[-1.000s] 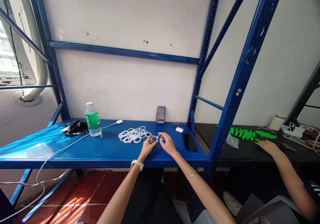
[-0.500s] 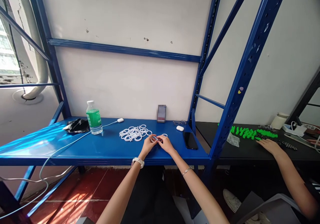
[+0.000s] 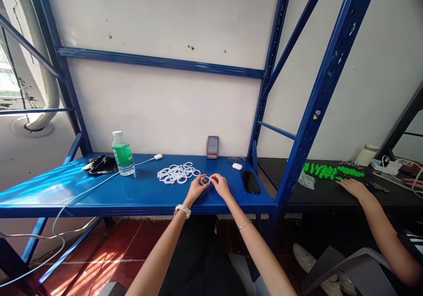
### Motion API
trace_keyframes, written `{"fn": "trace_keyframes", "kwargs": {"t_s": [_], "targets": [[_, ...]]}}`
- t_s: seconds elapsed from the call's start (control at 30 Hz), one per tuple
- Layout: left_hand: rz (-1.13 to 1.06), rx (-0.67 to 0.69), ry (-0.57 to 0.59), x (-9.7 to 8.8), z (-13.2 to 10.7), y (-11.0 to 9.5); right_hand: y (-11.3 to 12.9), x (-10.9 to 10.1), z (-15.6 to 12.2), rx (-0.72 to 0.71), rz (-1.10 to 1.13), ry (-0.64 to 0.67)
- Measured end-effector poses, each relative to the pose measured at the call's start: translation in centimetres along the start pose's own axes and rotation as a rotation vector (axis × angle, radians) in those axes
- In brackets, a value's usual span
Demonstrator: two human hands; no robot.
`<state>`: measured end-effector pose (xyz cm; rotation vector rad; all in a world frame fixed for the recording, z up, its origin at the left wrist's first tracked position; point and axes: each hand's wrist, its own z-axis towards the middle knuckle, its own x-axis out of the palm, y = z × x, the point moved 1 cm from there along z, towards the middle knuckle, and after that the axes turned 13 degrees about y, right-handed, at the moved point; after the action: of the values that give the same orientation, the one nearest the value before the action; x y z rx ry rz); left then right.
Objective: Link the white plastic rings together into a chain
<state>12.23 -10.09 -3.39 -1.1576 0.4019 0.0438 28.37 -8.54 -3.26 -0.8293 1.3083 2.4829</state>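
Note:
My left hand point(image 3: 196, 190) pinches a white ring point(image 3: 205, 177) at its left side, just above the blue table near the front. The fingertips of my right hand point(image 3: 220, 186) are closed on the right edge of that same ring. The ring's opening shows between the two hands. Left of my hands lies a loose pile of white rings point(image 3: 172, 174), several of them overlapping. A black phone point(image 3: 250, 182) lies to the right of my right hand.
A water bottle point(image 3: 123, 154) and a black plastic bag point(image 3: 101, 165) stand left on the blue table point(image 3: 139, 199), with a white cable point(image 3: 94, 186) across it. A white earbud case point(image 3: 237, 166) lies right. A co-worker's hand point(image 3: 355, 187) rests by green pieces point(image 3: 322, 171) on the black table.
My hands have drawn slightly apart. The ring between them has turned so its round opening faces me. The whole view has shifted a little.

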Motion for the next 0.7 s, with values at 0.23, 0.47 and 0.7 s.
{"fn": "trace_keyframes", "kwargs": {"t_s": [0.23, 0.47, 0.7], "targets": [[0.107, 0.006, 0.034, 0.2, 0.1, 0.2, -0.7, -0.3, 0.0, 0.010, 0.182, -0.028], [0.083, -0.013, 0.063, 0.3, -0.2, -0.6, -1.2, -0.4, 0.1, 0.011, 0.262, -0.025], [0.087, -0.052, 0.081, 0.3, -0.4, -1.2, -1.4, -0.2, 0.2, 0.020, 0.293, -0.032]]}}
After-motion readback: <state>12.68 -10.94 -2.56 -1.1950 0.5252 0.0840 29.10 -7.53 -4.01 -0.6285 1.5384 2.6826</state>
